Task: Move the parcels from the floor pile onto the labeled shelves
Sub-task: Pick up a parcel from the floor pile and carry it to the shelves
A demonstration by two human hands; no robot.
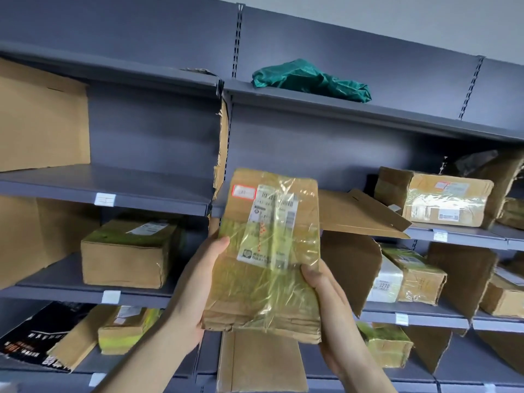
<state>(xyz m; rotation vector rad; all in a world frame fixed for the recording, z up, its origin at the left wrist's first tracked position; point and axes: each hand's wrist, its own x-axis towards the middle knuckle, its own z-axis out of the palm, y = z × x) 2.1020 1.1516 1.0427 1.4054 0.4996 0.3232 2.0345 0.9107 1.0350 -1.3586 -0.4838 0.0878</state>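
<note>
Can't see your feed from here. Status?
Left hand and right hand both grip one taped parcel, held up before the shelves. Not yet shelved. Nothing blocking.

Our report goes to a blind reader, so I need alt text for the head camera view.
Both hands, left hand and right hand, hold a taped cardboard parcel upright in front of grey shelves. Other cardboard parcels and cardboard dividers sit on the shelves, and a green bag lies on an upper shelf.
</note>
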